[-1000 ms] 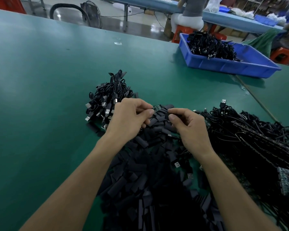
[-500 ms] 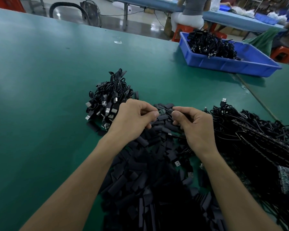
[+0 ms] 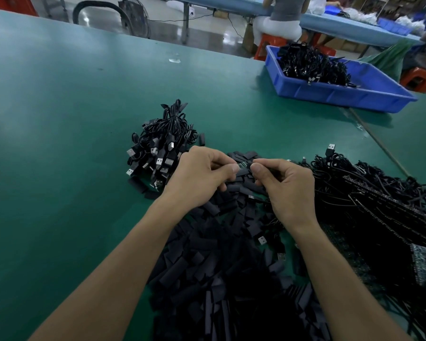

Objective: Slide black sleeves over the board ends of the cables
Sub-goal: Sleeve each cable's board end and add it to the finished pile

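Over a heap of flat black sleeves (image 3: 219,267), my left hand (image 3: 202,175) and my right hand (image 3: 285,185) meet fingertip to fingertip. Between them shows a small green circuit board (image 3: 243,164), the board end of a black cable. My left hand pinches a black sleeve at the board's left edge. My right hand pinches the cable just right of the board. How far the sleeve covers the board is hidden by my fingers. A pile of black cables with bare boards (image 3: 379,205) lies to the right. A bundle of cables with USB plugs (image 3: 160,148) lies to the left.
The green table (image 3: 59,143) stretches far to the left and back. A blue bin (image 3: 342,92) holding black cables stands at the back right. Beyond the table a person sits on an orange stool (image 3: 268,45) at another bench, near a floor fan (image 3: 133,16).
Both hands have drawn closer together around the small board, and the board now shows between the fingertips. The view has tipped slightly downward.
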